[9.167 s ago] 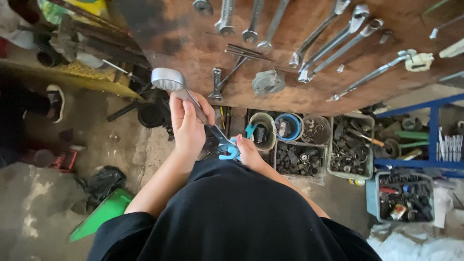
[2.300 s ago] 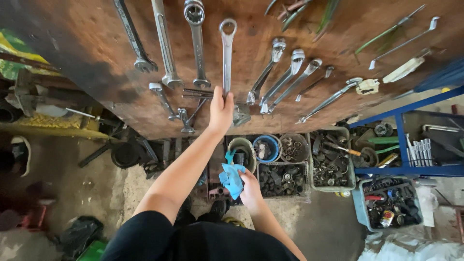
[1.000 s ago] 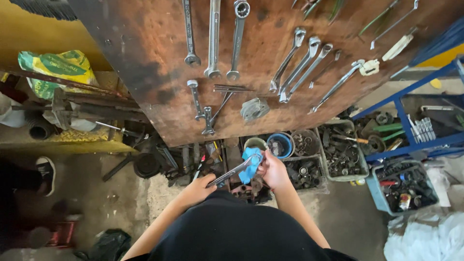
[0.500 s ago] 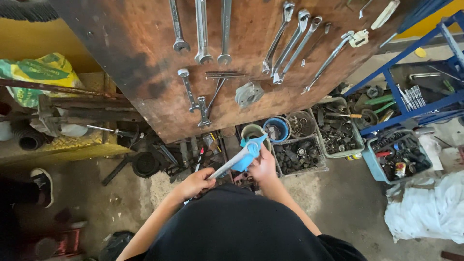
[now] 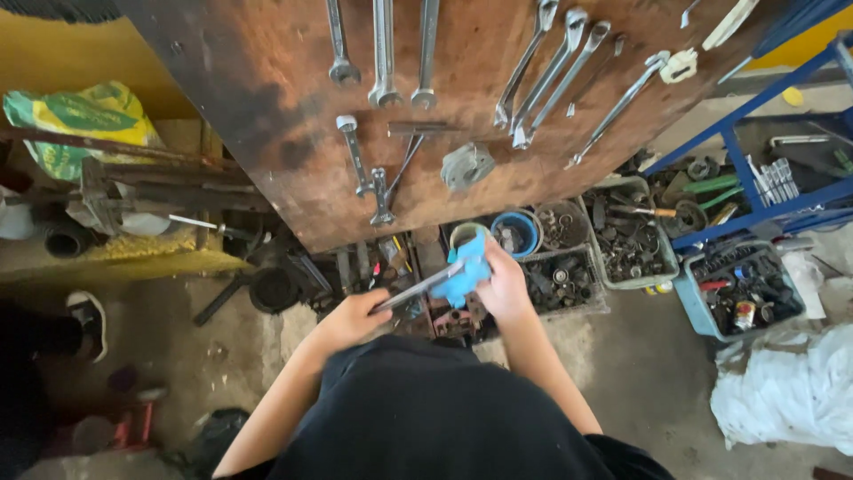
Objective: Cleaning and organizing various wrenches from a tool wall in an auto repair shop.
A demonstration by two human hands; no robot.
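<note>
My left hand [image 5: 348,320] grips one end of a long metal wrench [image 5: 416,288] held low in front of me. My right hand [image 5: 503,286] presses a blue cloth [image 5: 466,271] around the wrench's other end. Above both hands leans a brown rusty board [image 5: 267,116] with several wrenches [image 5: 382,53] hanging on it in a row. More slanted wrenches [image 5: 555,71] hang to the right. The wrench head under the cloth is hidden.
Trays and tubs of nuts and small parts [image 5: 622,240] sit on the floor below the board, with a blue bowl [image 5: 515,233]. A blue metal rack [image 5: 764,160] stands right. White cloth [image 5: 791,391] lies at lower right. Scrap metal bars [image 5: 133,178] and a yellow-green sack [image 5: 80,116] are left.
My left hand came down from the board holding a wrench. Both hands now hold it low, the cloth wrapped on its end. The view has shifted slightly left.
</note>
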